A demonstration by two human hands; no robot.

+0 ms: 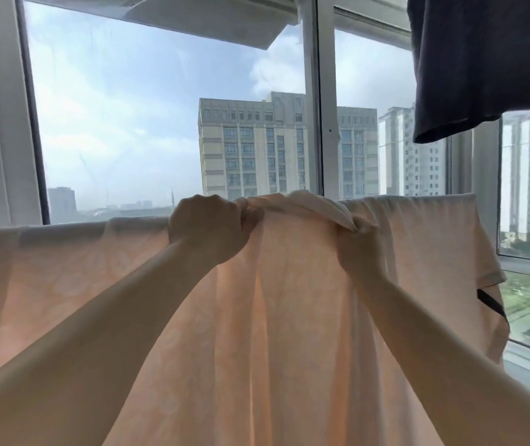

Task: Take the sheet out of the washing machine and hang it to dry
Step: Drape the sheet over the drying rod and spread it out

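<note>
Thin peach sheet (289, 317), soft vertical folds, draped over a line across the window. Left hand (207, 228) and right hand (358, 243) both curled tight, gripping bunched top edge at 12 o'clock. Dark garment (482, 59) hangs at 1 o'clock.

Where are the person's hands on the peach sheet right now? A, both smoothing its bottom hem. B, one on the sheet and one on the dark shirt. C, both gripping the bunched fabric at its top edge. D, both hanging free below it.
C: the left hand and the right hand both grip the sheet at its bunched top edge.
</note>
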